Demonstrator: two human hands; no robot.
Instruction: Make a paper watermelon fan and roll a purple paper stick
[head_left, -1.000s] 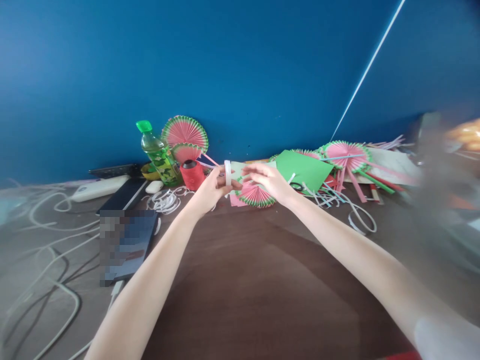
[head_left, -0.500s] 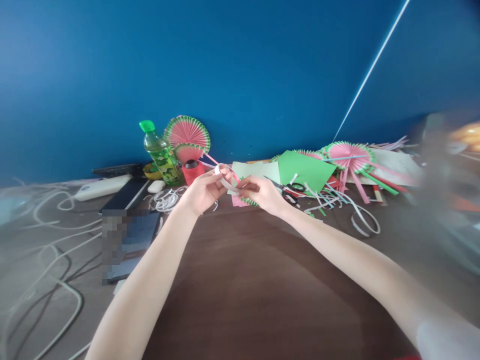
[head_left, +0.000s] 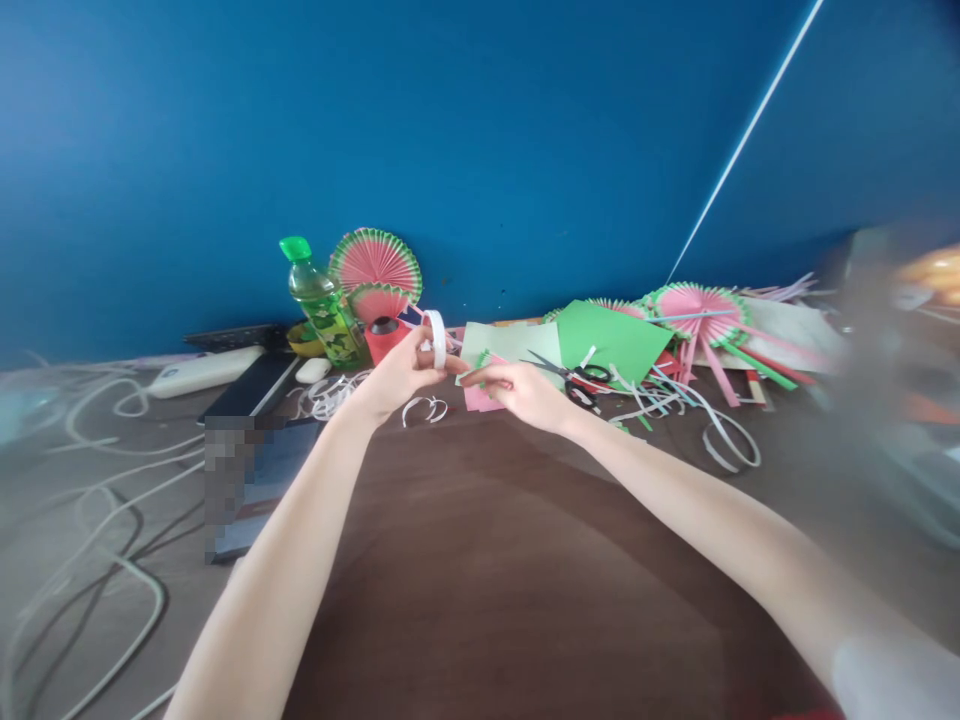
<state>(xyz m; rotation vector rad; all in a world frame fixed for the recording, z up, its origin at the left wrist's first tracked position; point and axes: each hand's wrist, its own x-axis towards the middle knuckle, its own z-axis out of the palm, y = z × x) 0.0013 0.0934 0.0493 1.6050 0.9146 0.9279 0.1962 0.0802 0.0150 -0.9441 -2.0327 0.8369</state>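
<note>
My left hand point(head_left: 397, 375) is closed around a white roll of tape point(head_left: 437, 338), held upright on edge above the brown table point(head_left: 495, 580). My right hand point(head_left: 525, 392) pinches a small folded pink-and-green paper fan point(head_left: 480, 368) right beside the roll. Both hands meet near the middle of the table's far side. Black scissors point(head_left: 571, 378) lie just right of my right hand.
Against the blue wall stand a green bottle point(head_left: 321, 305), a red spool point(head_left: 384, 338) and pink watermelon fans point(head_left: 375, 262). Green paper point(head_left: 611, 338), more fans point(head_left: 694, 305) and paper strips crowd the back right. White cables point(head_left: 90, 520), a power strip point(head_left: 199, 372) and a dark tablet point(head_left: 255, 470) lie left.
The left hand has turned the tape roll upright again after tilting it. The right hand has drawn back and closed on the small fan; curled white strips now show below the hands.
</note>
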